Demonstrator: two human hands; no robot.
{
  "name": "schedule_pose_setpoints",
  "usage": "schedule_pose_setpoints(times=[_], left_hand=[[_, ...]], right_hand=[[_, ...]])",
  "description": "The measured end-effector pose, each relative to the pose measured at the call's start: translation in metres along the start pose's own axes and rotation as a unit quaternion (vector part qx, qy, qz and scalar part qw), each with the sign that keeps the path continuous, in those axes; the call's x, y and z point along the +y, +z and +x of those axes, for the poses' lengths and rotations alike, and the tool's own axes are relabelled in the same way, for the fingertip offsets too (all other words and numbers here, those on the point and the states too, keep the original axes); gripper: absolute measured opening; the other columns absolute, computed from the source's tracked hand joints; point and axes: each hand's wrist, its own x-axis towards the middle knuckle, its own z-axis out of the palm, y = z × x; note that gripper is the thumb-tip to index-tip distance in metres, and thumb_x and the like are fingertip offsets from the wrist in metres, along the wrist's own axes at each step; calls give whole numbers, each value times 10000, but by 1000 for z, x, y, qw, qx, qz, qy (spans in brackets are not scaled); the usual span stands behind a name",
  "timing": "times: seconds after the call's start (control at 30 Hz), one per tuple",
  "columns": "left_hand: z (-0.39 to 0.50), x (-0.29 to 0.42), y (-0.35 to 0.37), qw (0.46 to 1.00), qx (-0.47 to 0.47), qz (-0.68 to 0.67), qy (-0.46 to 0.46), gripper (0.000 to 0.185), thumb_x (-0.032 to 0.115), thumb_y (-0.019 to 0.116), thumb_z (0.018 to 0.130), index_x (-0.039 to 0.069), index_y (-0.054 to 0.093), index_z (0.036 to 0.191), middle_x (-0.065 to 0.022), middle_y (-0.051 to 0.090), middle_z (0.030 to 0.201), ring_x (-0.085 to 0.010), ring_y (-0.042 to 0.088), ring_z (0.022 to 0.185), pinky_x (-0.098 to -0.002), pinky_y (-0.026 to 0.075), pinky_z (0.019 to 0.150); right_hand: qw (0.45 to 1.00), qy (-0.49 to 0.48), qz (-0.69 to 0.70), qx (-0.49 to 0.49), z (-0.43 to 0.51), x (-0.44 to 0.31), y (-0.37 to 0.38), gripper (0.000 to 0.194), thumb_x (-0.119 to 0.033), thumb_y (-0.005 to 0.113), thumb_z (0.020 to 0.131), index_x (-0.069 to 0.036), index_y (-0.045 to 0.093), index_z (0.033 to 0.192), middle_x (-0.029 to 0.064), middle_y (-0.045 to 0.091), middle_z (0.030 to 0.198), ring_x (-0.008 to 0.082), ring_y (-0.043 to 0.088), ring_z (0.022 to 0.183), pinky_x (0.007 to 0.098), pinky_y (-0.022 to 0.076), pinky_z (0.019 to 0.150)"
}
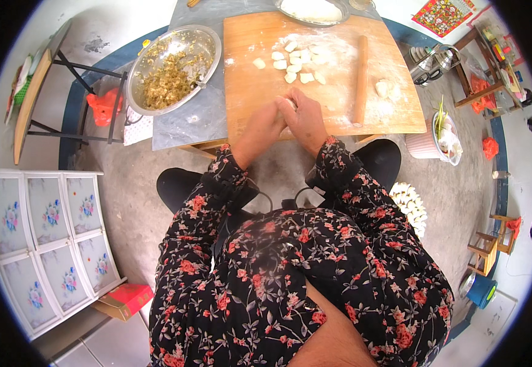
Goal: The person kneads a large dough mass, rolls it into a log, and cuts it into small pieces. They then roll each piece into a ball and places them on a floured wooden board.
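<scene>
My left hand and my right hand meet over the front edge of a floured wooden board. Both sets of fingers close around a small pale piece of dough, mostly hidden by them; whether it is wrapped around anything cannot be seen. My left hand is blurred. Just beyond my fingers lie several cut dough pieces. A wooden rolling pin rests to their right, with a larger lump of dough past it. On the left, a metal bowl holds chopped filling.
A bowl of flour overlaps the board's far edge. Right of the table stand a bin and metal thermos flasks. Many pale dumplings sit low by my right side. A floral-panelled white cabinet is at left.
</scene>
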Motion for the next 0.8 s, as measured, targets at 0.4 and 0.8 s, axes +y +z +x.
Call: schedule_pose_setpoints(times=[0.4, 0.8], left_hand=[[3, -4, -3, 999, -43, -5, -30, 150, 124, 502, 856, -24, 528, 844, -141, 564, 676, -238, 540, 605, -332, 427, 561], [12, 17, -20, 820, -15, -550, -157, 272, 285, 423, 953, 32, 519, 970, 13, 453, 736, -92, 413, 620, -231, 368, 568]], right_hand=[[999, 19, -27, -25, 2, 10, 4, 246, -275, 567, 809, -32, 562, 770, 187, 558, 661, 340, 568, 630, 380, 435, 560], [975, 74, -209, 27, 62, 61, -47, 280, -299, 582, 772, -40, 643, 858, 210, 618, 790, 359, 595, 772, 404, 472, 687]])
